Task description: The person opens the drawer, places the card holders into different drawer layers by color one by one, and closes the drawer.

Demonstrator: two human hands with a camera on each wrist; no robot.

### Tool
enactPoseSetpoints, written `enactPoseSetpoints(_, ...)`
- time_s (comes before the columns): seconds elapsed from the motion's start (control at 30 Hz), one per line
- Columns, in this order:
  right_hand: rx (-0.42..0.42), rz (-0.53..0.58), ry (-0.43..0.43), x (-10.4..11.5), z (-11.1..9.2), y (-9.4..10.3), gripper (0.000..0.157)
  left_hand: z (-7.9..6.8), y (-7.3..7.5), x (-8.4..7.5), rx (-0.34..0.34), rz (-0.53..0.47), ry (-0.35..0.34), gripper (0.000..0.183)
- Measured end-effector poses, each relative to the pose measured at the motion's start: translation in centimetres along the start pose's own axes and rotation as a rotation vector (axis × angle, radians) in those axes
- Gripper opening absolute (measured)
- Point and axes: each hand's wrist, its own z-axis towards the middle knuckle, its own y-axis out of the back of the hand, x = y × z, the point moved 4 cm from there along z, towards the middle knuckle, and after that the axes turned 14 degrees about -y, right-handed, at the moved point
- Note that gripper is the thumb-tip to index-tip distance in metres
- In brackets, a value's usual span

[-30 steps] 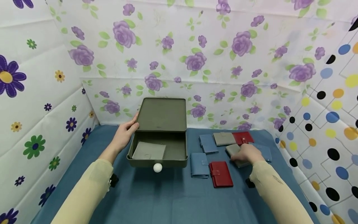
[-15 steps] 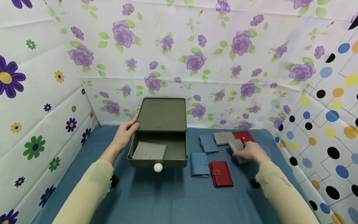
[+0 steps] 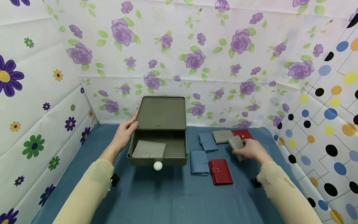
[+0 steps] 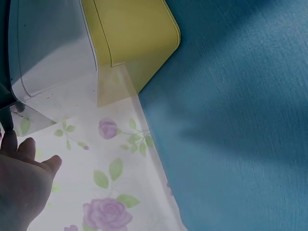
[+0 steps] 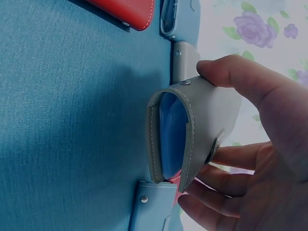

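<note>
My right hand (image 3: 251, 150) grips a grey card holder (image 3: 236, 145) over the right part of the table. In the right wrist view the thumb lies on one face of this card holder (image 5: 211, 108), the other fingers are near its snap strap, and blue plastic sleeves show inside. My left hand (image 3: 124, 133) touches the left side of an olive-green drawer box (image 3: 162, 113), thumb at its front edge. The box's drawer (image 3: 156, 161), with a white knob (image 3: 158, 165), is pulled out. Another grey card holder (image 3: 149, 149) lies in the drawer's left part.
Right of the box lie two blue card holders (image 3: 199, 163) (image 3: 208, 142), a red one (image 3: 221, 171), a grey one (image 3: 222, 136) and another red one (image 3: 242, 134) on the blue cloth (image 3: 173, 199). Flowered sheets (image 3: 167, 62) stand behind; a dotted sheet (image 3: 321, 130) closes the right.
The right hand has lifted the grey card holder off the cloth and tilted it more upright. The left hand and the box have stayed in place.
</note>
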Motion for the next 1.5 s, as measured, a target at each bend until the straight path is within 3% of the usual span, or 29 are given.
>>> enactPoseSetpoints(0.5, -0.019, -0.004, 0.036, 0.4, -0.4, 0.7, 0.096, 0.2, 0.0, 0.1, -0.016, 0.024, -0.010, 0.057)
enactPoseSetpoints(0.73, -0.054, 0.005, 0.065, 0.9, -0.4, 1.0, 0.090, 0.1, 0.1, 0.1, -0.021, 0.043, -0.009, 0.057)
enactPoseSetpoints(1.0, -0.081, 0.031, 0.090, 1.9, -1.1, 1.2, 0.085, 0.1, -0.1, 0.0, -0.024, 0.022, -0.019, 0.057)
enactPoseSetpoints(1.5, -0.129, 0.067, 0.154, 4.8, -2.8, 2.2, 0.098, 0.2, 0.0, 0.4, -0.031, 0.024, -0.021, 0.058)
